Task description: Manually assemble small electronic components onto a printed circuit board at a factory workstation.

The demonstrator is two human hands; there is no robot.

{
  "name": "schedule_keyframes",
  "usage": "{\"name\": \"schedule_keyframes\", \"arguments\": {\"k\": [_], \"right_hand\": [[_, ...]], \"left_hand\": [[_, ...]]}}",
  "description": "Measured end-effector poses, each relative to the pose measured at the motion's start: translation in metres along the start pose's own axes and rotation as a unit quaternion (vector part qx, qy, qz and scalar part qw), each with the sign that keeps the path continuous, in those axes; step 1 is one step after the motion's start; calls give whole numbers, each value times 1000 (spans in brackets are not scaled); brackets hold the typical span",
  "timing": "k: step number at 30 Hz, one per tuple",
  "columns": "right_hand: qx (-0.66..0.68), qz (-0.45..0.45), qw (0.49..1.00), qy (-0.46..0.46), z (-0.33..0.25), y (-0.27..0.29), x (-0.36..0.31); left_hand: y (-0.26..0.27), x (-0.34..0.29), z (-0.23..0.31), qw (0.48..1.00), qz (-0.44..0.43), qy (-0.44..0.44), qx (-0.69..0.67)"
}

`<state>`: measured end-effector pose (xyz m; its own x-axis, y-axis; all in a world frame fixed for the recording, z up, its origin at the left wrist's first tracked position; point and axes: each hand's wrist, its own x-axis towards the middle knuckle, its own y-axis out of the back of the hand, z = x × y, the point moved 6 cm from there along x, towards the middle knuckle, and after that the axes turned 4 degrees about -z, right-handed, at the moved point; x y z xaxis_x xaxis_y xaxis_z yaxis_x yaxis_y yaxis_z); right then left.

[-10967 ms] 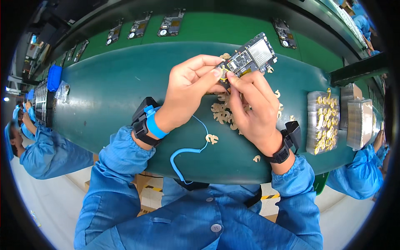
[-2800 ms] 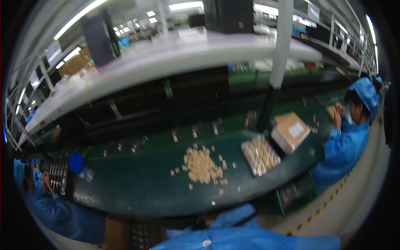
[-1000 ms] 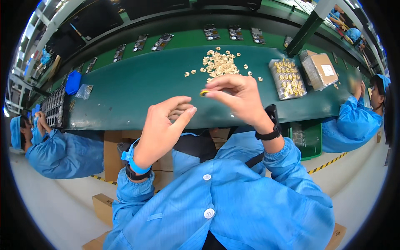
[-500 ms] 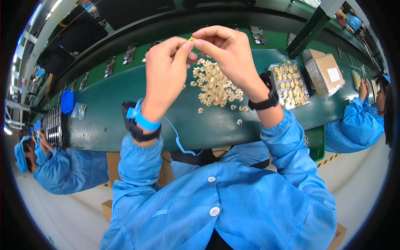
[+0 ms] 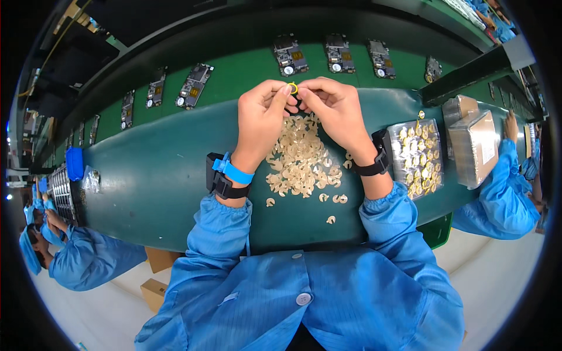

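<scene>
A small round part with a yellow rim (image 5: 294,88) is pinched between the fingertips of both hands, above the far end of a pile. My left hand (image 5: 261,111) grips its left side with thumb and forefinger. On the opposite side, my right hand (image 5: 335,108) is closed on it the same way. Below and between my wrists lies a heap of small, beige, notched discs (image 5: 301,158), with a few loose ones near the table's front edge. To the right, a clear plastic tray (image 5: 440,175) holds rows of round yellow-and-silver parts.
Circuit boards (image 5: 290,55) lie along a green conveyor strip (image 5: 246,67) behind the dark green table (image 5: 146,175). Wrapped cartons (image 5: 477,149) stand beyond the tray. A blue bin (image 5: 74,164) sits far left. Co-workers (image 5: 93,257) flank me on both sides.
Both hands, still pinching the yellow-rimmed part, now appear lower in the picture, and the ring's round face shows more plainly. The view has shifted, bringing more of the circuit boards into sight.
</scene>
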<state>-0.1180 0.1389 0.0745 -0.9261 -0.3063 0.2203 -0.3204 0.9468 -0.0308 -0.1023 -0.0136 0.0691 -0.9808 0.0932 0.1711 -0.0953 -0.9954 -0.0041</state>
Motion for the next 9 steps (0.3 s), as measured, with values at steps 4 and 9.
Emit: {"name": "schedule_keyframes", "arguments": {"k": [4,9], "right_hand": [[8,8,1000,-12,13,-2,-3],[-124,16,992,13,10,-3,-7]], "left_hand": [[3,-3,-8,1000,-4,-4,1],[7,-8,-7,999,34,6,-18]]}}
